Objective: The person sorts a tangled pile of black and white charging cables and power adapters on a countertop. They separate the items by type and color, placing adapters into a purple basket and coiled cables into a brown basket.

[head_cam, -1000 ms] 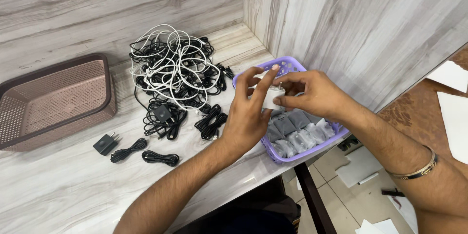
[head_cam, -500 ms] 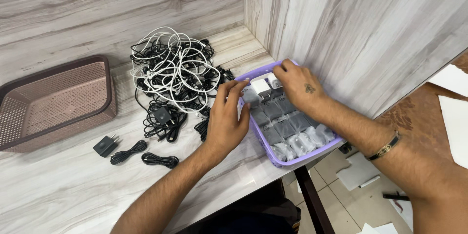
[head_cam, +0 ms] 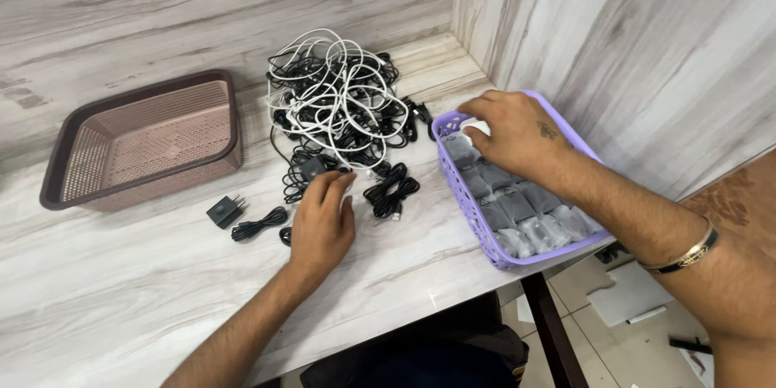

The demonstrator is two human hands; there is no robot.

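My right hand (head_cam: 511,131) rests palm down in the far end of a purple basket (head_cam: 475,225), fingertips on a small white packet among several grey bagged packets (head_cam: 517,212) lined in rows. My left hand (head_cam: 322,223) lies on the table left of the basket, fingers spread, its tips touching a black adapter and coiled black cable (head_cam: 391,192) at the near edge of a tangled pile of black and white cables (head_cam: 335,109). It covers part of another small black cable.
An empty brown mesh tray (head_cam: 145,141) stands at the left. A black plug adapter (head_cam: 225,210) and a coiled black cable (head_cam: 259,224) lie in front of it. Wood-pattern walls enclose the back and right. Papers lie on the floor below.
Both hands held a white packet above the purple basket; the right one lowered it into the basket's far end, and the left hand moved left to the cables on the table.
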